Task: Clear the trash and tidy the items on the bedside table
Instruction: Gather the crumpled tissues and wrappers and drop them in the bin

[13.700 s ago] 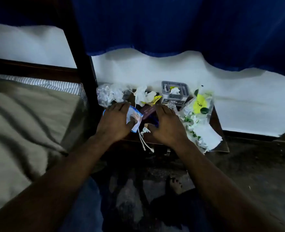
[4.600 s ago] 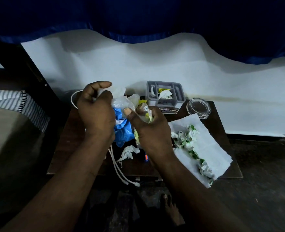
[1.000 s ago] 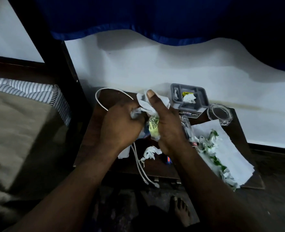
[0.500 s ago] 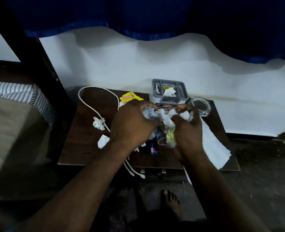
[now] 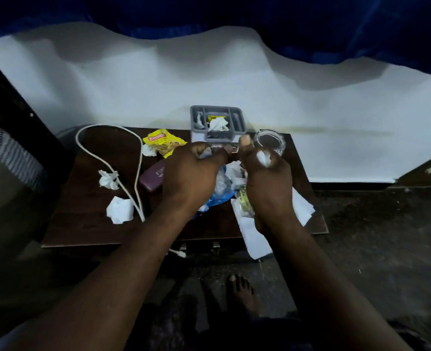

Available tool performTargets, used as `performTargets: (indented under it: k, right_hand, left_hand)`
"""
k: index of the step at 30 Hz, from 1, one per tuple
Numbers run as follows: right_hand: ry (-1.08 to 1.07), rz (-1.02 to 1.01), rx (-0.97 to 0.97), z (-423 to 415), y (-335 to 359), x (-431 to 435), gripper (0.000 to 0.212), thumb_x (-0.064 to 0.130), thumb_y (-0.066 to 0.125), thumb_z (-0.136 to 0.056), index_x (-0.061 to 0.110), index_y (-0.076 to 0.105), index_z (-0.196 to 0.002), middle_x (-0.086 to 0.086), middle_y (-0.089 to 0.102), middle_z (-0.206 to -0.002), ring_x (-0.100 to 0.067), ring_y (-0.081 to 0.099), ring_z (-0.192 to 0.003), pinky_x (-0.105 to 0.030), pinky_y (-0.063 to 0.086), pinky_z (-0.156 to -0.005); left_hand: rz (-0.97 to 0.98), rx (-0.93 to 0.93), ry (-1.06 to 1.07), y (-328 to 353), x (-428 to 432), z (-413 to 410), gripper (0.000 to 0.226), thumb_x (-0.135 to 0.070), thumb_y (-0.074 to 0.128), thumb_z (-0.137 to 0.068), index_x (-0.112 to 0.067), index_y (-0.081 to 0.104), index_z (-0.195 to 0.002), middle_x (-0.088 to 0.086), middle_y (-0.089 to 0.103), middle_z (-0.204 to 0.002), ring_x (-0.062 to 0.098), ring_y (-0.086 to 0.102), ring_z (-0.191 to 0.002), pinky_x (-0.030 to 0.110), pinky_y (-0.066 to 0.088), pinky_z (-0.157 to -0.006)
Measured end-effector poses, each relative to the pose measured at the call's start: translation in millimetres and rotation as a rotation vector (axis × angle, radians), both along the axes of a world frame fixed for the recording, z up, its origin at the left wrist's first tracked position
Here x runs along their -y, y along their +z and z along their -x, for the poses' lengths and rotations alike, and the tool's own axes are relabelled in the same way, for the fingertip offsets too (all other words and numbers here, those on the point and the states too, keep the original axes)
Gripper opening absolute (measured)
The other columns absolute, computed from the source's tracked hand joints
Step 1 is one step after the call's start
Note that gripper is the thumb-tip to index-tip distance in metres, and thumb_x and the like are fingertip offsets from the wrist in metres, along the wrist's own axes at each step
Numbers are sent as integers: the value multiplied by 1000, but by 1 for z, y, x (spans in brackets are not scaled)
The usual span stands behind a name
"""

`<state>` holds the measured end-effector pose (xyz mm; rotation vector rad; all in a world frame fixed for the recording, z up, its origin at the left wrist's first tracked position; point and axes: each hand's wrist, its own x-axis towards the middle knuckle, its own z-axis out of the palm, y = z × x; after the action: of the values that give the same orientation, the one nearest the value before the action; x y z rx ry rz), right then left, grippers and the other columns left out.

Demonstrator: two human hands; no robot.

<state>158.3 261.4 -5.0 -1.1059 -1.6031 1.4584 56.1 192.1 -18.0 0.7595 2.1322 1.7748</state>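
Note:
Over the dark wooden bedside table (image 5: 87,229), my left hand (image 5: 191,176) and my right hand (image 5: 265,181) both clutch one bundle of trash (image 5: 227,183): crumpled tissue, clear plastic and a blue wrapper. A bit of tissue pokes out of my right fist. Left of my hands lie a yellow snack wrapper (image 5: 162,143), a maroon case (image 5: 153,178), two crumpled tissues (image 5: 109,179) (image 5: 119,210) and a white cable (image 5: 123,163). A white paper sheet (image 5: 257,239) hangs over the front edge under my right wrist.
A grey organiser tray (image 5: 215,120) holding tissue stands at the table's back edge, with a clear glass dish (image 5: 270,141) to its right. The bed (image 5: 4,173) is on the left. A white wall and blue curtain are behind. My bare foot (image 5: 242,292) is on the dark floor.
Both hands have pulled the trash bundle tighter together, and the maroon case is now uncovered. The view has shifted slightly.

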Motion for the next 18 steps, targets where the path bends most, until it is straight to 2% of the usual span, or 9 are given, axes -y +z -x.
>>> performTargets:
  k: [2,4,5,7,9,11,14,16,18]
  right_hand:
    - [-73,94,-10,-3,2,-6,64,80,58,-83,18,71,-71,0,77,-77,-19,73,-78,-47,60,-87]
    - [-140,197,-94,-8,4,-12,69,78,49,-91,16,76,-75,-4,80,-82,-21,77,-83,-45,59,-91]
    - [-169,224,-138,-11,4,-15,63,70,48,-97,18,78,-79,-3,80,-85,-21,78,-85,-44,59,-92]
    - [-195,207,-137,-16,5,-20,43,48,51,-103,24,80,-83,1,81,-89,-20,77,-89,-44,58,-92]
    - [-231,167,-98,-24,3,-24,27,28,53,-98,23,79,-91,4,80,-94,-18,75,-94,-43,57,-91]
    - [-255,171,-109,-33,2,-29,22,17,54,-92,23,74,-98,3,79,-99,-19,73,-98,-42,57,-87]
    - [-248,223,-118,-52,6,-37,21,10,55,-92,17,72,-102,-6,77,-106,-28,73,-103,-48,60,-94]
    - [-180,260,-54,-66,10,-42,17,13,55,-97,11,72,-95,-13,76,-107,-33,72,-104,-53,57,-99]
    - [-166,311,-87,-84,15,-47,23,18,55,-101,8,70,-87,-17,74,-100,-35,72,-99,-47,60,-95]
  left_hand:
    - [-22,0,-8,-2,-10,-9,57,-44,73,-81,-5,40,-57,17,31,-56,15,29,-51,35,27,-49]
    - [-40,4,-5,-4,-19,-19,58,-49,68,-78,1,43,-61,23,37,-58,16,34,-50,42,37,-46]
    - [-48,4,-5,-4,-24,-25,59,-51,66,-76,2,44,-62,22,38,-57,16,36,-50,42,39,-46]
    - [-65,-3,-13,-5,-31,-34,56,-48,65,-76,1,43,-61,10,35,-49,17,36,-48,40,38,-48]
    - [-86,4,-28,-5,-37,-45,51,-40,67,-78,-1,41,-58,-1,32,-48,16,35,-49,37,35,-50]
    - [-108,19,-43,-4,-42,-57,48,-34,69,-80,-7,39,-54,-5,33,-48,13,35,-50,37,34,-52]
    - [-149,-37,-111,5,-47,-81,46,-31,69,-81,-20,38,-48,-5,32,-45,7,30,-47,32,28,-52]
    - [-137,-129,-147,13,-50,-98,48,-38,67,-81,-23,37,-47,-4,34,-46,8,29,-45,25,26,-50]
    - [-129,-180,-144,21,-55,-116,50,-45,66,-80,-21,35,-49,-5,36,-47,8,32,-46,25,25,-50]
